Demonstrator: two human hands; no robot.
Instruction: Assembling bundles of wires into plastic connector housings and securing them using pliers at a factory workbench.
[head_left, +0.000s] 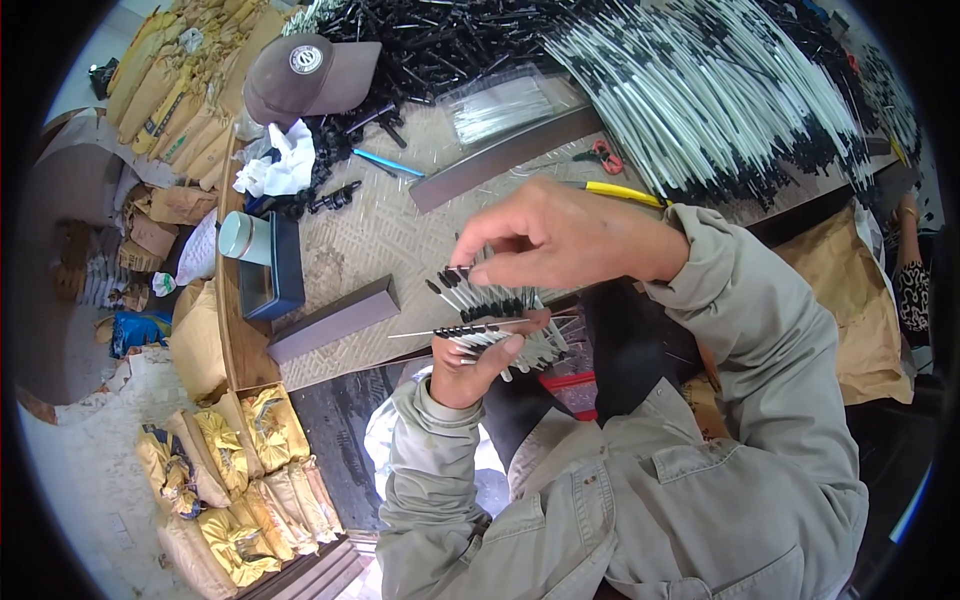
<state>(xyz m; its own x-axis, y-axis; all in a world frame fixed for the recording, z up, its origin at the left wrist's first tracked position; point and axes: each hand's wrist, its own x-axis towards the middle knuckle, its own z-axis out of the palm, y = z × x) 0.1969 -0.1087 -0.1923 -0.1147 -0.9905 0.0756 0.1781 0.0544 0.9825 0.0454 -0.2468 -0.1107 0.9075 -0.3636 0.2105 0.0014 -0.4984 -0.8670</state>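
head view: a fan of thin rods (488, 300) at mid-frame, at risk of slipping
left of centre, past the grey bar (335, 318), the left hand (466, 370) is wrapped around the black-and-white bunch; a slack hold could let outer pieces slide free and drop toward the lap below. one slim stick (412, 333) juts crosswise at that hand and might snag or roll off if the wrist tilts. just above, the right hand (550, 235) has curled fingers at the black tips; whether it pinches one, i cannot tell, but a hard tug could drag neighbours along. farther right, a yellow handle (625, 192) could catch the sleeve (760, 310).
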